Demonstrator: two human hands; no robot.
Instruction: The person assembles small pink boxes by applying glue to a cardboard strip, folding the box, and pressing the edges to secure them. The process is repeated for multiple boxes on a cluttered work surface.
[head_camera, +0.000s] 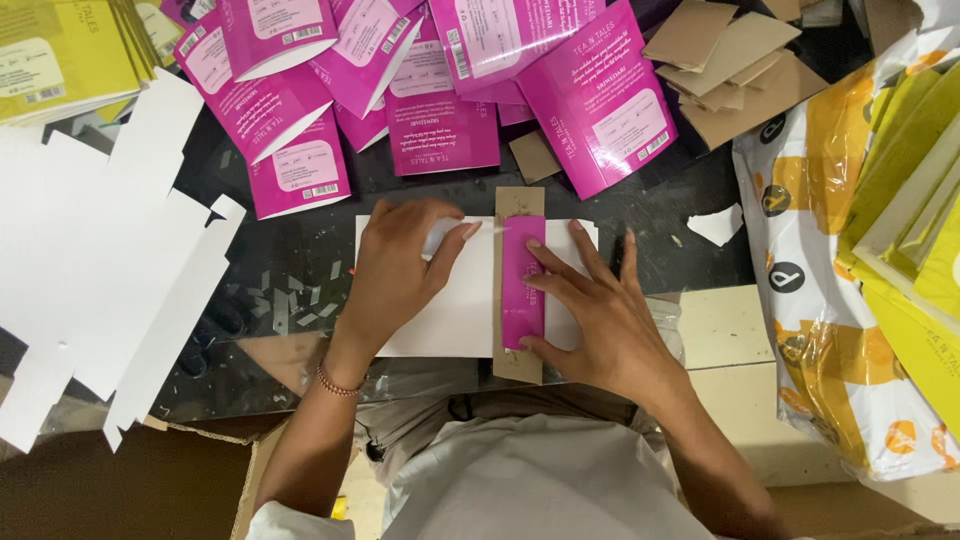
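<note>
Fingers (545, 282) of right hand (600, 320) press magenta strip (522, 275) flat.

Flat magenta strip (523, 282) on white sheet (455, 300)

There is one view only, from the camera on my head. It looks almost straight down over my chest at the dark desk (300, 260) in front of me, close enough that my forearms and both hands fill the middle, while pink pouches (440, 120) line the far, top edge.
</note>
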